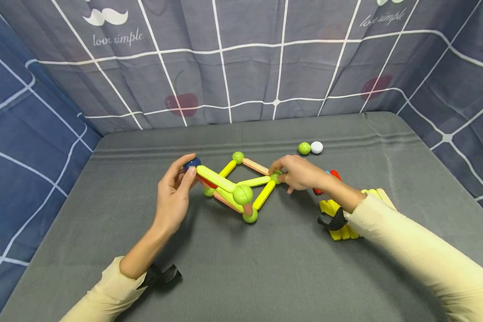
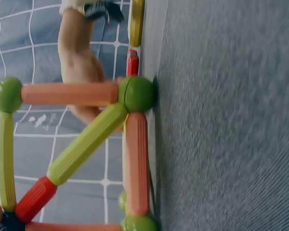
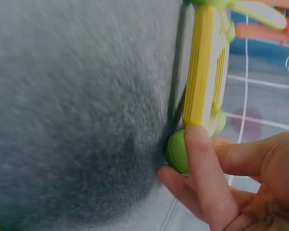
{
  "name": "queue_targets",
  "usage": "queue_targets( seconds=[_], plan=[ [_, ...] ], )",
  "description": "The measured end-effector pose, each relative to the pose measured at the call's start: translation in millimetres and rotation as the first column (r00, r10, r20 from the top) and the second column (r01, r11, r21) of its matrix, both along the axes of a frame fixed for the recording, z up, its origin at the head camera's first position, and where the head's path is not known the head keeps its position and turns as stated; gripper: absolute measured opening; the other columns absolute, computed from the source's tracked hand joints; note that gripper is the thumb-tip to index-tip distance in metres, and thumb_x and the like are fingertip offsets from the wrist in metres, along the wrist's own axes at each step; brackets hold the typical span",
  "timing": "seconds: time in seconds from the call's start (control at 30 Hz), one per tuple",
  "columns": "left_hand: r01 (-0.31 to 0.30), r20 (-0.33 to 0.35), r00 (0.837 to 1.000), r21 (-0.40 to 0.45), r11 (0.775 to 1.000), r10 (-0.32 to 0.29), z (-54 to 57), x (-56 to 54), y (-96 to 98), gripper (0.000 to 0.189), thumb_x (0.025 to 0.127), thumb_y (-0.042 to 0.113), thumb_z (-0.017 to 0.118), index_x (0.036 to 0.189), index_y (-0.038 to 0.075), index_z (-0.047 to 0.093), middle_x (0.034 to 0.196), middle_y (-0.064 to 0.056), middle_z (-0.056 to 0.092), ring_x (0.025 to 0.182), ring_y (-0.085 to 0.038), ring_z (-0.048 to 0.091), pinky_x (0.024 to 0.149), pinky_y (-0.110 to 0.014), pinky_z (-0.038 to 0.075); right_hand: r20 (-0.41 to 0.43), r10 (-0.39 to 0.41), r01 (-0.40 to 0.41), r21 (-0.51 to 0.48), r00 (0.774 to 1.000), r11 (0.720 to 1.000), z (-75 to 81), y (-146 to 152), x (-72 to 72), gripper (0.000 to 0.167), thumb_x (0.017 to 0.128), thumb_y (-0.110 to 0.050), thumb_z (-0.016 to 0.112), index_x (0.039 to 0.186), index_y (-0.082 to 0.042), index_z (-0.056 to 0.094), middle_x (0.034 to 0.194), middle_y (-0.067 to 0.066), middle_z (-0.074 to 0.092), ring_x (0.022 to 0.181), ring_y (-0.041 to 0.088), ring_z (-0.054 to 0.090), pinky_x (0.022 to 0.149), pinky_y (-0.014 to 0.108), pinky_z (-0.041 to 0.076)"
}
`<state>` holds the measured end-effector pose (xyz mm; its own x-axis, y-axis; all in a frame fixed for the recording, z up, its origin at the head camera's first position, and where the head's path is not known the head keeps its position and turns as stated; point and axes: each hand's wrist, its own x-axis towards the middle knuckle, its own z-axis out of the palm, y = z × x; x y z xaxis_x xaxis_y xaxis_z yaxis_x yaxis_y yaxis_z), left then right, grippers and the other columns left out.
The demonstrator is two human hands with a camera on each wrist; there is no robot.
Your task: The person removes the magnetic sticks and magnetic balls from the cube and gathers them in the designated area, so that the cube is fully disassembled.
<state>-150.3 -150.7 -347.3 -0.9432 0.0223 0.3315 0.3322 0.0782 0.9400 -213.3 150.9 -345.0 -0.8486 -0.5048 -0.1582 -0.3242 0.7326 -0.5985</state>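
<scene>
Left fingers [image 1: 176, 167] pinch a navy ball [image 1: 192, 163], right fingers [image 1: 280, 163] a green ball [image 1: 275, 177]; the rod frame [image 1: 264, 195] between looks light, best held there.

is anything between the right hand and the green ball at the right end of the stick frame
Nothing visible stands between: the right hand pinches that green ball. The loose white ball lies farther back, and the left hand holds the blue ball at the left of the stick frame.
</scene>
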Motion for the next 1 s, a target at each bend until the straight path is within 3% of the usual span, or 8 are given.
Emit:
queue_targets(
  seconds=[0.2,0.4,0.5,0.6,0.73,0.87,1.0],
  plan=[
    [-0.016,0.010,1.000,-0.078,0.997,0.017,0.8,13.0,-0.1,0.037,0.103,0.011,0.055,0.140,0.010,0.054,0.110,-0.008,0.062,0.104,-0.019,0.062,0.093,-0.029,0.049,-0.002,-0.003,0.003,-0.012,1.000,1.000,-2.3,-6,-14.0,0.029,0.095,0.004,0.059,0.123,-0.001,0.066,0.123,0.024,0.059,0.056,0.018,0.067,0.054,0.028,0.054],
    [0.008,0.027,1.000,-0.113,0.994,-0.005,2.5,16.4,-2.1,0.043,0.099,0.008,0.061,0.141,0.012,0.053,0.113,-0.007,0.060,0.109,-0.019,0.059,0.094,-0.027,0.046,-0.031,0.010,-0.010,-0.005,0.999,1.000,-3.2,-4,-11.6,0.027,0.098,-0.006,0.060,0.125,-0.003,0.065,0.128,0.021,0.059,0.056,0.017,0.067,0.058,0.031,0.053],
    [0.023,0.035,0.999,-0.129,0.991,-0.018,3.0,16.7,-2.7,0.041,0.098,0.007,0.062,0.138,0.009,0.055,0.114,-0.008,0.061,0.109,-0.021,0.059,0.101,-0.033,0.041,-0.079,0.006,-0.007,-0.016,0.997,1.000,-0.6,-2,-4.6,0.029,0.098,-0.009,0.061,0.126,-0.003,0.064,0.127,0.018,0.059,0.057,0.019,0.066,0.066,0.035,0.052],
    [0.041,0.050,0.998,-0.169,0.985,-0.033,4.8,19.5,-2.3,0.041,0.098,0.010,0.062,0.138,0.009,0.054,0.118,-0.008,0.061,0.110,-0.021,0.058,0.101,-0.033,0.041,-0.137,-0.013,0.006,-0.052,0.990,0.999,5.2,0,5.8,0.030,0.097,-0.012,0.062,0.126,-0.003,0.064,0.127,0.014,0.059,0.074,0.021,0.068,0.070,0.036,0.053],
    [0.081,0.083,0.994,-0.194,0.978,-0.066,6.8,24.7,-0.6,0.043,0.099,0.013,0.062,0.140,0.012,0.053,0.126,-0.006,0.058,0.113,-0.019,0.056,0.091,-0.026,0.047,-0.176,-0.046,0.020,-0.146,0.983,0.989,17.5,0,22.5,0.028,0.097,-0.014,0.063,0.124,-0.006,0.066,0.126,0.008,0.061,0.094,0.024,0.064,0.061,0.031,0.054],
    [0.125,0.100,0.989,-0.205,0.971,-0.107,7.6,28.6,1.7,0.044,0.098,0.013,0.064,0.140,0.014,0.054,0.123,-0.005,0.061,0.112,-0.018,0.058,0.087,-0.027,0.049,-0.159,-0.049,0.009,-0.241,0.986,0.970,35.7,0,37.8,0.023,0.099,-0.020,0.062,0.118,-0.011,0.069,0.112,0.002,0.065,0.085,0.021,0.064,0.053,0.032,0.053],
    [0.148,0.101,0.987,-0.235,0.961,-0.127,9.2,31.0,4.0,0.042,0.097,0.015,0.065,0.139,0.015,0.056,0.117,-0.006,0.064,0.110,-0.016,0.059,0.086,-0.028,0.050,-0.130,-0.003,-0.031,-0.260,0.992,0.965,54.1,1,49.4,0.024,0.100,-0.027,0.061,0.118,-0.013,0.069,0.099,0.000,0.066,0.068,0.018,0.059,0.050,0.033,0.051]
  ],
)
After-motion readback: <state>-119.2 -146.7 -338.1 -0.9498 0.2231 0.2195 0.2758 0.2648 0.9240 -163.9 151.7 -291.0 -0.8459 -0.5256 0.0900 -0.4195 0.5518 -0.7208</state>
